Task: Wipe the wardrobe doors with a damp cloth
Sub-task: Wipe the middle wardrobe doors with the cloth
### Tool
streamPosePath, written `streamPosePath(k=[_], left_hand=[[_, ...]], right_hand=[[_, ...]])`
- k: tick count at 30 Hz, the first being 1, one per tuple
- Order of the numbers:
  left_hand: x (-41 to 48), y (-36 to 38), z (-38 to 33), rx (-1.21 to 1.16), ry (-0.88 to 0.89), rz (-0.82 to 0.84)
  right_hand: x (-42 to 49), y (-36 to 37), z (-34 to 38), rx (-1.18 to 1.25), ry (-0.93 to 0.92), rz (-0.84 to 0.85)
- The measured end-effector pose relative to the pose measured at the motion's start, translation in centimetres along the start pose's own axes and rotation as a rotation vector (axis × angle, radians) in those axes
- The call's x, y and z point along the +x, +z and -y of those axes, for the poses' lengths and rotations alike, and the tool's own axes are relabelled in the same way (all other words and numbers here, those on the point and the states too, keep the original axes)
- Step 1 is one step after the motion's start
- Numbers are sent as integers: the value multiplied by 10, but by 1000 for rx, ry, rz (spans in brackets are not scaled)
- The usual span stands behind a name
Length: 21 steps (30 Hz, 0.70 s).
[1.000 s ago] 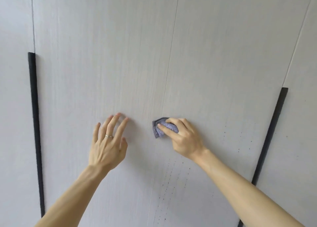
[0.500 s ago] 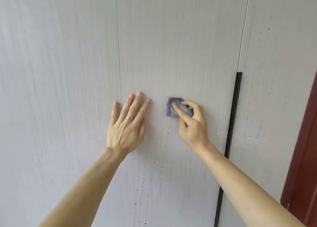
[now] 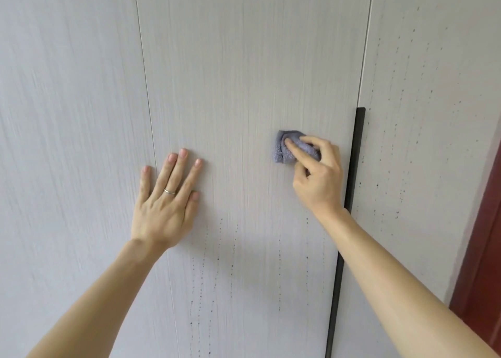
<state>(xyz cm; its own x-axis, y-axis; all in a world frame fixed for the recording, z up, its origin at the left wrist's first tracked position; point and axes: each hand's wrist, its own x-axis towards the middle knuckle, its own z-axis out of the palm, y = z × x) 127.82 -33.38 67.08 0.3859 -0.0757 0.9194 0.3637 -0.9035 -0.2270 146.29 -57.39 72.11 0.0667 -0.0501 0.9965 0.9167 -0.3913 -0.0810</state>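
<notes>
Across the left seam of the middle wardrobe door, the left hand lies flat, fingers spread, a ring on one. Further right the bunched lilac cloth sits against that door — the right hand pinches it, forefinger pressed on top. Just beside runs a black handle strip; beyond it the right door carries dark specks — possibly drips — by a reddish-brown frame.
</notes>
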Motion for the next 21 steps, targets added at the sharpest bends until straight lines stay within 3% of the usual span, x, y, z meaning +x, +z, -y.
streamPosePath(k=[8,12,17,21], left_hand=[[-1,0,-6,15,-60,46],[-2,-1,-7,12,-64,43],[-1,0,-10,15,-84,31],[1,0,-10,19,-94,41]], right_hand=[[-124,-28,-28,-8,-121,192],[-82,-36,-29,-65,-150,189],[15,-36,-44,-160,38,61],[-15,-33,-49,-152,43,15]])
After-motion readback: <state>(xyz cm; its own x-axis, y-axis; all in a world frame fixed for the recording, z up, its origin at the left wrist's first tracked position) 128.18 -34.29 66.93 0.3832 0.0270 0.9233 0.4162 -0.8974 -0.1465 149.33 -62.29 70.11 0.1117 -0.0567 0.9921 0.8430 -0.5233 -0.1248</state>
